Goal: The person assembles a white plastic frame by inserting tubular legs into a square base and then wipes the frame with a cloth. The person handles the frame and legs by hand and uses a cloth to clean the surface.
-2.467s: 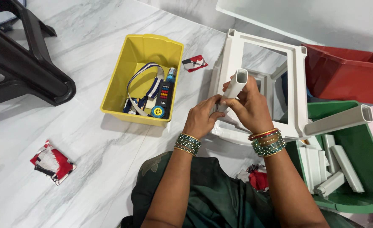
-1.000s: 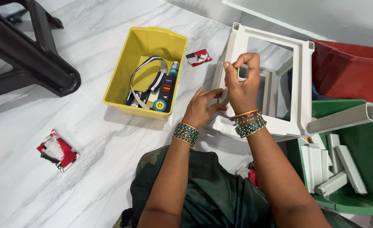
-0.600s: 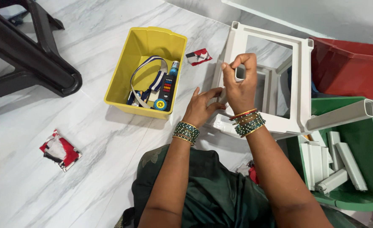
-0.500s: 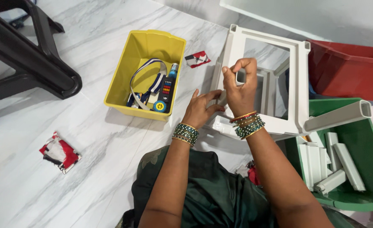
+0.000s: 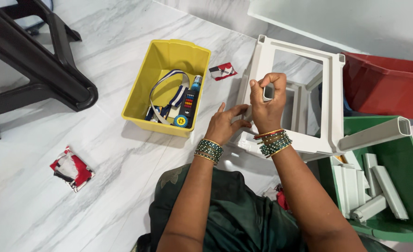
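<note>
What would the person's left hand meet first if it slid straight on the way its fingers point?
Probably the white plastic frame: the left hand points right, with its fingers apparently already at the frame's near edge, though depth is unclear.

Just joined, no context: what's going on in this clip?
A person sits on a marble floor working on a white plastic frame. The right hand grips a short white tube upright at the frame's near-left side; the left hand is braced against the frame lower down. A green bin on the right holds more white tubes, with one long tube lying across its rim. A yellow bin on the left holds a lanyard and small items, and a red bin stands behind.
</note>
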